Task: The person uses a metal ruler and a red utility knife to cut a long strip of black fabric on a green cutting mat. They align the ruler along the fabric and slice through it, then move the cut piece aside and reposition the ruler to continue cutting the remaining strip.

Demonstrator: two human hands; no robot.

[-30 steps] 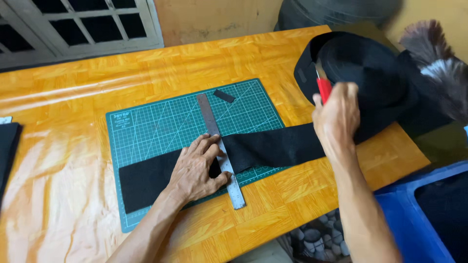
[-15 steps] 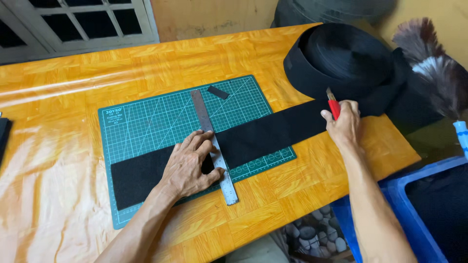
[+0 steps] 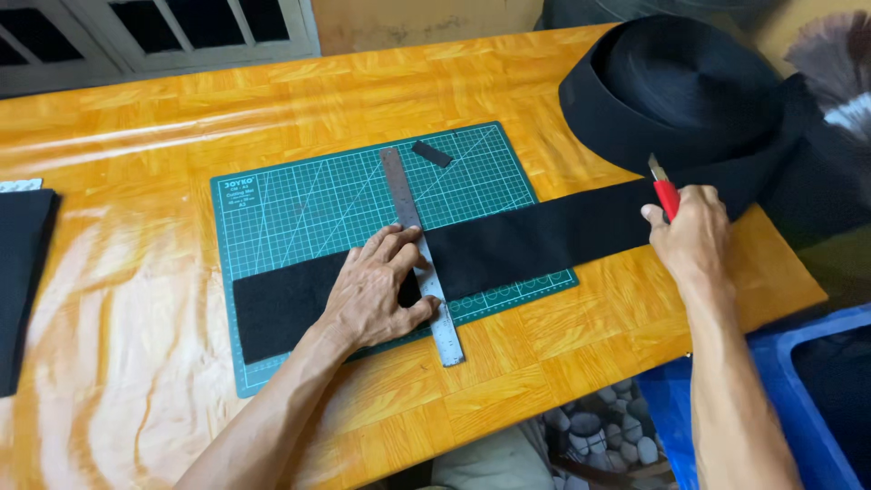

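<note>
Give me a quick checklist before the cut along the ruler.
1. Black strip lies flat across the green cutting mat: ok.
2. Metal ruler crosses the strip: ok.
3. Left hand presses ruler and strip: ok.
4. Red knife in right hand: ok; blade length cannot tell.
5. Knife at the ruler: not ok, it is off the mat.
6. Left fingertips clear of the cutting edge: cannot tell.
</note>
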